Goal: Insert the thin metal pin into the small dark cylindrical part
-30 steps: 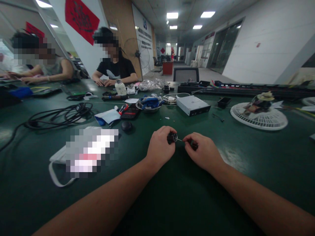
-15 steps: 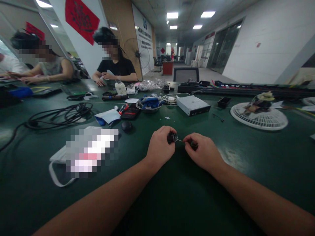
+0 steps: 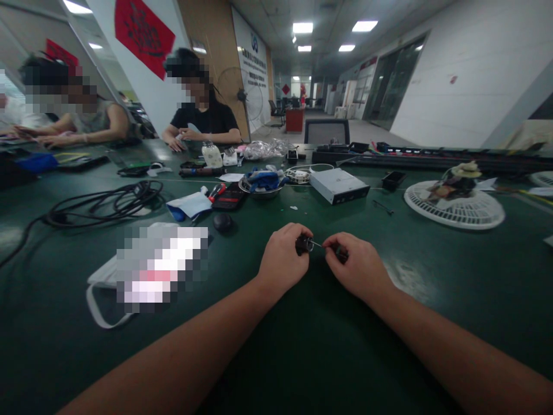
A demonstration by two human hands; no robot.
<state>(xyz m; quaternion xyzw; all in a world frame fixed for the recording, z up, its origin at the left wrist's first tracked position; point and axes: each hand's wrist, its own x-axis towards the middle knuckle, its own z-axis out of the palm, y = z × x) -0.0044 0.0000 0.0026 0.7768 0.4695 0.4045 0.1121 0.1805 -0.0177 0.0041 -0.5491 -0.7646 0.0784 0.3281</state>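
My left hand (image 3: 283, 253) is wrapped round a small dark cylindrical part (image 3: 305, 243) with a shiny rim at its right end. A thin metal rod (image 3: 316, 244) spans the gap between that part and the fingertips of my right hand (image 3: 354, 262). The fingers of my right hand are pinched together round something dark (image 3: 341, 253), mostly hidden, and I cannot make out what it is. Both hands are just above the green table (image 3: 311, 346).
Left lie a bright blurred object (image 3: 164, 265), a white strap (image 3: 101, 316), a black mouse (image 3: 223, 222) and coiled cable (image 3: 103, 204). Beyond my hands are a bowl (image 3: 263, 193) and a silver drive (image 3: 339, 184); right, a white fan grille (image 3: 453, 213). People sit at back left.
My left hand and the dark part have shifted very slightly to the right and turned a little. My right hand is almost where it was.
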